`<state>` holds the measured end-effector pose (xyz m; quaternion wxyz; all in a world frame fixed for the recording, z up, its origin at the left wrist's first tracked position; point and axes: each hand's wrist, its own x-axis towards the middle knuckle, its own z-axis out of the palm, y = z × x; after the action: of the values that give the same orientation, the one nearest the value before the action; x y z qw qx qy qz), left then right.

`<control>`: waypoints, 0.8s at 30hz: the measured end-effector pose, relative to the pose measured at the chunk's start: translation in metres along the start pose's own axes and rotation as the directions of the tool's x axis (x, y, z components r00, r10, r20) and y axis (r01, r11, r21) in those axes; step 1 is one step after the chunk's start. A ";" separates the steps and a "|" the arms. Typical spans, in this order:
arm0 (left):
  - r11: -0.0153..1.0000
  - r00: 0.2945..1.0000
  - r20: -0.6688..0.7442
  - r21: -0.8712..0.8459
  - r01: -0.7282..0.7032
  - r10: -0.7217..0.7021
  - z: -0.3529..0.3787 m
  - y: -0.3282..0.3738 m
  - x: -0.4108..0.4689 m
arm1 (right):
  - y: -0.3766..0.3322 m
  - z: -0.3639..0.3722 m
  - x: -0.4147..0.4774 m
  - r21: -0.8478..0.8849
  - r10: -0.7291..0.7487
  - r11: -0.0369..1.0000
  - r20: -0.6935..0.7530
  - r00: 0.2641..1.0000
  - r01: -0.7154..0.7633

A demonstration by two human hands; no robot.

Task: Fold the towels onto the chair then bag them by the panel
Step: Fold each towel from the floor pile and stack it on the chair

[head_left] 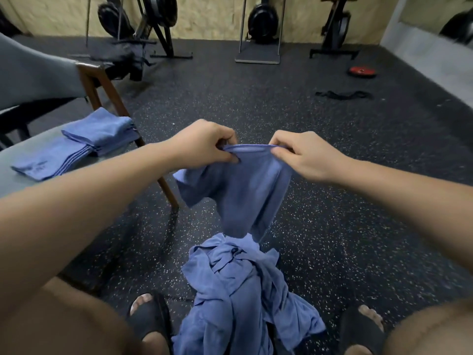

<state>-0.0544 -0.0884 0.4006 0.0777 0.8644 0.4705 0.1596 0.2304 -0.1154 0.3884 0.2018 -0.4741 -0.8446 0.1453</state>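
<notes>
1. We see the left hand (204, 144) pinching the top hem of a blue towel (245, 185) between thumb and curled fingers; the right hand (304, 155) pinches the same hem just beside it.
2. The towel hangs from both hands above the speckled floor (332, 226); its lower end meets a crumpled pile of towels (238, 298) lying between our sandalled feet.
3. The folded towels (76, 147) lie on the chair (15, 175), near the seat edge by its wooden leg; a smaller stack rests partly on a larger one.
</notes>
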 end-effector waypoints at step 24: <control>0.897 0.993 -0.008 -0.429 0.105 -0.120 -0.027 0.033 0.006 | 0.033 -0.033 -0.030 0.108 0.207 0.972 0.019 0.978 -0.207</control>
<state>-0.0350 -0.1021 0.4365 0.2665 0.7947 0.4743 0.2690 0.2850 -0.1228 0.3971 0.2082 -0.5472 -0.7821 0.2135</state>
